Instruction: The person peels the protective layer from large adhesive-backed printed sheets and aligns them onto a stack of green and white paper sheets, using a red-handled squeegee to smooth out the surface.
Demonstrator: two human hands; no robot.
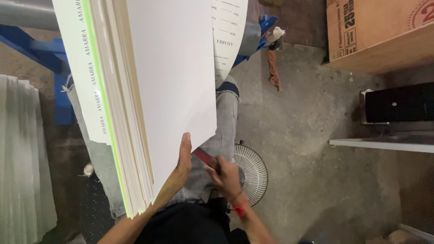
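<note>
Our left grip (184,156) clasps the white sheets (149,90) at six o'clock; our right grip (224,174) clenches a red tool (202,156).

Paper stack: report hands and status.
Left hand props the paper stack. Right hand grips a red tool, partly hidden. Fan underneath.

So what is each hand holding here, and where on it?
Left hand grips the thick stack of large white paper sheets at its near lower edge. Right hand holds a small red object; grip unclear.
</note>
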